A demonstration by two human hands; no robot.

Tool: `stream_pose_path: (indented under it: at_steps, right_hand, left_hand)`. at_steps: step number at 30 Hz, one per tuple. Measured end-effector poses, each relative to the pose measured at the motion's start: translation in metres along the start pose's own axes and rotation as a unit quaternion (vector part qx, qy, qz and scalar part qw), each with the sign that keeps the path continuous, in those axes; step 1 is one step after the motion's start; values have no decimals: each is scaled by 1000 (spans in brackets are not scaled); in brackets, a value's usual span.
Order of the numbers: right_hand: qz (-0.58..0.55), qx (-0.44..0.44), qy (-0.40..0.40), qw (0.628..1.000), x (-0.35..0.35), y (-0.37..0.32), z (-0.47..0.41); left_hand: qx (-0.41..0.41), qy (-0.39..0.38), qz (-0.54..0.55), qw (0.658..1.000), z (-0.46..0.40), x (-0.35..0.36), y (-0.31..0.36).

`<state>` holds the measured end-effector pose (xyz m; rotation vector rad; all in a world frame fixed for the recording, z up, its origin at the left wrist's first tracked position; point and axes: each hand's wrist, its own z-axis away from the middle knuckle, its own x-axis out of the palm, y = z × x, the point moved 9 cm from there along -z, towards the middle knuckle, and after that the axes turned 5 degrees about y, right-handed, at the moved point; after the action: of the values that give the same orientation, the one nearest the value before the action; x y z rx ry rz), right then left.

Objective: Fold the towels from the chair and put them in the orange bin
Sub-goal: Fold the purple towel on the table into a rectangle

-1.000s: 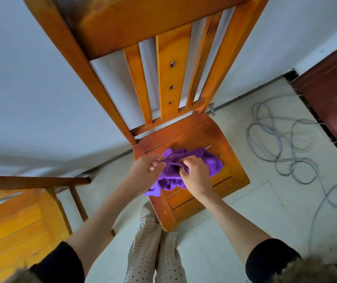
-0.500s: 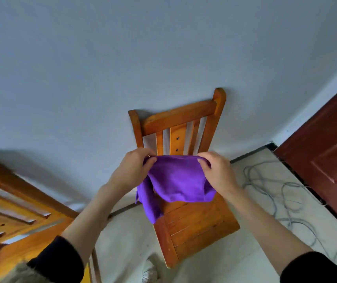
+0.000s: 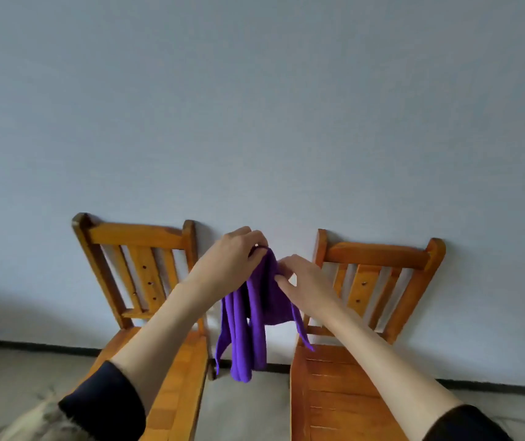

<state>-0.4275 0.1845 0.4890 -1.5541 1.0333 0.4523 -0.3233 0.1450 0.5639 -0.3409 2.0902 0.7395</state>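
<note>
Purple cloth, a single towel point(image 3: 256, 316), hangs in the air between two wooden chairs, bunched and unfolded, its loose ends dangling toward the floor. The left hand point(image 3: 232, 261) holds it at the top, fingers point(image 3: 256, 251) curled round the gathered upper edge, while the right hand point(image 3: 305, 286) pinches the fabric just beside and a little lower, its fingertips closed on a fold. Judging by how the cloth droops in ropey strands, the folding has not really begun: the towel is off its seat but no clean edge or crease shows, so it looks like the corners are only now being sought. The orange bin does not appear anywhere in view, so nothing can be said of towels already put away, and the carrying step plainly lies ahead for this one. The left chair point(image 3: 141, 275) and the right chair point(image 3: 379, 281) are of orange-brown slatted wood and stand with their backs touching a plain pale grey-blue wall point(image 3: 261, 106); what shows of their seats bears no other towel, though the forearms hide part of each. A dark skirting strip runs along the base of the wall above a light tiled floor point(image 3: 245, 409). Dark sleeves are pushed up both forearms.
</note>
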Motion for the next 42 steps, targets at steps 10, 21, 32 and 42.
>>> stream_pose_path:
  at_steps: [10,21,32,42]
  right_hand:
    - [-163,-142,-94,972,122,-245,-4]
    - [-215,-306,-200,905,275,-517,51]
    - [-257,-367,-218,867,395,-683,11]
    - [-223,-375,-236,869,544,-779,-81]
  left_hand:
    - [-194,103,-67,973,168,-179,-152]
    - [-428,261,-157,851,423,-351,-297]
    - [-572,366,-235,696,578,-477,-409]
    - [-664,371,-287,582,666,-556,-521]
